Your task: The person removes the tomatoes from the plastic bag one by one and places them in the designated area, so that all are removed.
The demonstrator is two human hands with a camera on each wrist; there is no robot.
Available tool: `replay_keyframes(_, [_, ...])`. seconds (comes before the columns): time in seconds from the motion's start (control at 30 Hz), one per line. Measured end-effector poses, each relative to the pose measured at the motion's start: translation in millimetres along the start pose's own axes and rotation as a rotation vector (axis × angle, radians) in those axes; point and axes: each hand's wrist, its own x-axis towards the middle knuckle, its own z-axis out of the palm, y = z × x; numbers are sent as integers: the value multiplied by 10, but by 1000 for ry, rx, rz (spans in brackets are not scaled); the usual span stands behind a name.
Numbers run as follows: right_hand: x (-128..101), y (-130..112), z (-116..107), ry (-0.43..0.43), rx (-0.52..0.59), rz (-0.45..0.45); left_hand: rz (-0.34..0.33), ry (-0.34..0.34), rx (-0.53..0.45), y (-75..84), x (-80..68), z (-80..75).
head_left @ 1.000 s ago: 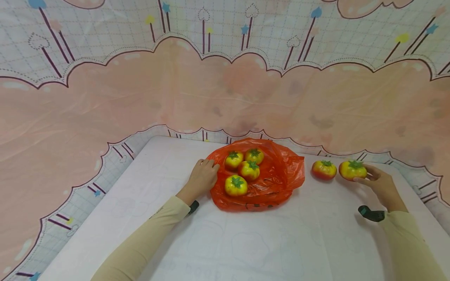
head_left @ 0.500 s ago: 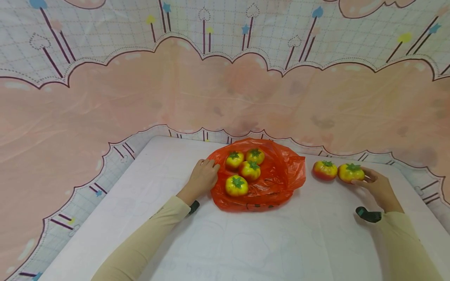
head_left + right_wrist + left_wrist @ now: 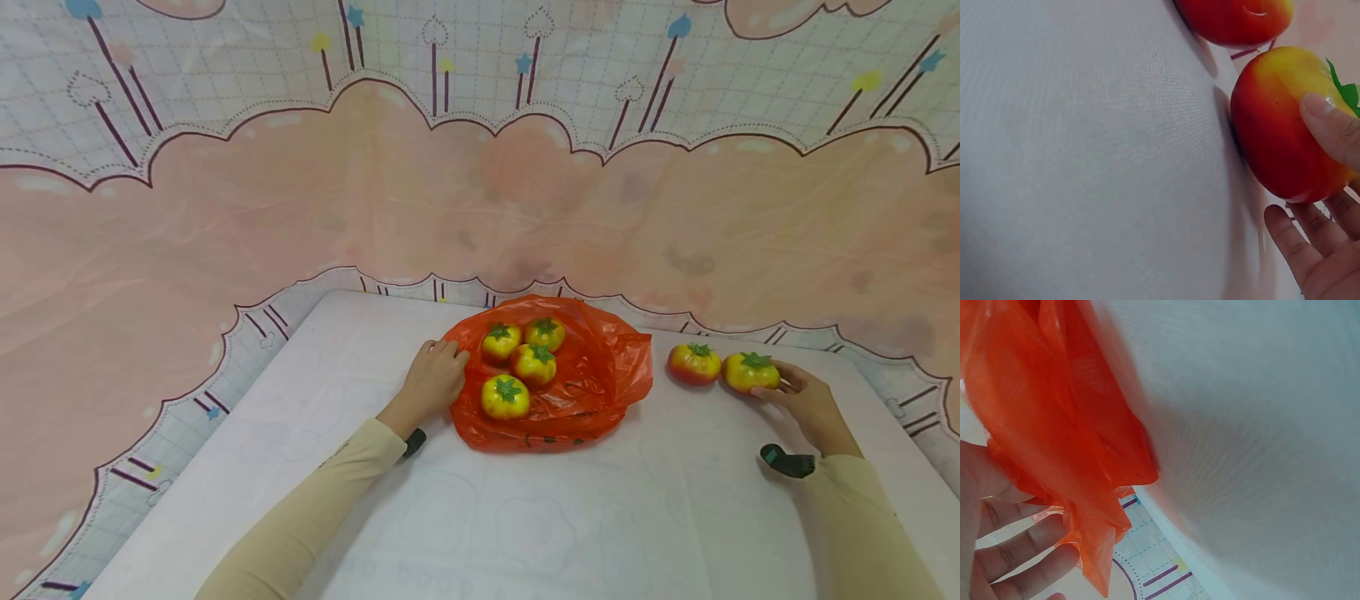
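Note:
My left hand (image 3: 433, 375) pinches the left edge of a thin red plastic bag (image 3: 577, 387), spread on the table. In the left wrist view the crumpled bag (image 3: 1054, 425) hangs between thumb and fingers, the other fingers loosely spread. Several shiny yellow-red tomatoes with green star-shaped tops, such as the front tomato (image 3: 505, 397), lie on the bag. At the right, my right hand (image 3: 810, 404) holds another tomato (image 3: 752, 372) from its right side. The right wrist view has the thumb across this tomato (image 3: 1291, 125), with fingers beneath and partly behind it.
Just left of the held tomato sits one more tomato (image 3: 693, 365), seen partly in the right wrist view. A white cloth covers the table (image 3: 570, 517). Behind it hangs a pink patterned backdrop (image 3: 480, 208).
Over the past second my right hand has brought its tomato slightly lower and nearer the neighbouring one, then shifted a touch right. The left hand and bag stay put.

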Motion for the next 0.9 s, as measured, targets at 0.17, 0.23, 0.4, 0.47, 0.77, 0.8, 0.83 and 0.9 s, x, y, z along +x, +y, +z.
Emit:
replay_keyframes(0.17, [2, 36, -12, -18, -32, 2, 1, 0, 5, 2, -4, -9])
replay_keyframes(0.23, [4, 50, -17, -25, -33, 6, 1, -6, 2, 3, -2, -15])
replay_keyframes(0.4, [17, 57, -26, -28, 24, 26, -3, -24, -14, 8, 6, -35])
replay_keyframes(0.47, [29, 63, -24, -20, 50, 41, -2, -23, -18, 8, 5, -36])
replay_keyframes(0.77, [55, 84, -17, -11, 77, 61, 2, -2, -15, 3, 4, -12])
replay_keyframes(0.8, [53, 81, -16, -11, 85, 58, 3, 2, -12, 2, 3, -9])
replay_keyframes(0.83, [51, 78, -14, -12, 92, 53, 4, 7, -10, 2, 1, -6])
replay_keyframes(0.9, [42, 70, -7, -11, 106, 43, 7, 14, -8, 3, -3, -2])
